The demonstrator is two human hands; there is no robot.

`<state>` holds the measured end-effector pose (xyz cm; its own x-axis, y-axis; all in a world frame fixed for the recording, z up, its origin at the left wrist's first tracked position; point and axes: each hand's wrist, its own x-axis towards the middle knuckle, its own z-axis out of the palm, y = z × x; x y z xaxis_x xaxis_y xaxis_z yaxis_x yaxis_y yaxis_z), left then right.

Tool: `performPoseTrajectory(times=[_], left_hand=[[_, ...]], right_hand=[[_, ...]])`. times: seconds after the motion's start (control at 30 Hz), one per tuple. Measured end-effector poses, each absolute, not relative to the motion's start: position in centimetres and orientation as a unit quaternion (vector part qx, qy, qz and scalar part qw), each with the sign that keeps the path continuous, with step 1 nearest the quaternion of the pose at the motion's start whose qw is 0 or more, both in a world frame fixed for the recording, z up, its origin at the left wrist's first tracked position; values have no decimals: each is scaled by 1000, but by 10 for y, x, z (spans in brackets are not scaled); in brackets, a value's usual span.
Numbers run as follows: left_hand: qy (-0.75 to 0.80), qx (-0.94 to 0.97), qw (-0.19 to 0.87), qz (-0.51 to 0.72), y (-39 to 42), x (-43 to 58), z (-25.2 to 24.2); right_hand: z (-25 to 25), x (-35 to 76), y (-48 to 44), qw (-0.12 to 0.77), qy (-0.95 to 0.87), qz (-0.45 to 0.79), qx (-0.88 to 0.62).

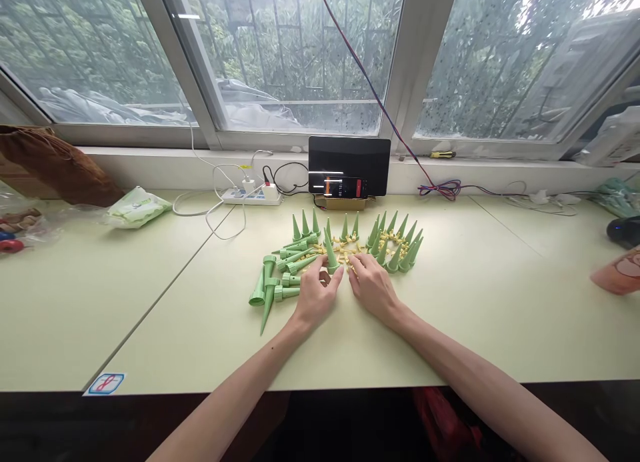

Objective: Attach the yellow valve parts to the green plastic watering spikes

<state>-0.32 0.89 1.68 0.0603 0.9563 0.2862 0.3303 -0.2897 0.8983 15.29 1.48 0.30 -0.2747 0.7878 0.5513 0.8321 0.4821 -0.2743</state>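
Observation:
My left hand [316, 293] rests on the pale green table [450, 315], its fingers pinched round the base of an upright green cone spike [330, 254]. My right hand [371, 285] lies just to the right, fingertips closed among small yellow pieces [350, 252]; I cannot make out what it holds. Several green cone spikes [397, 245] stand upright in an arc behind the hands. Several more green spikes [280, 275] lie flat in a heap to the left of my left hand.
A dark tablet [349, 163] with a phone [345, 187] leaning on it stands by the window sill. A white power strip [253, 194] with cables lies at the back left, next to a green packet [137, 207]. An orange object [619, 270] lies at the right edge.

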Motion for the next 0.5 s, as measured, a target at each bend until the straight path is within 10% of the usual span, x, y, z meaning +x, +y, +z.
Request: performPoseTrajectory(times=[0.5], left_hand=[[478, 668, 322, 471, 6, 0, 16]], right_hand=[[-1, 143, 43, 166, -825, 0, -540]])
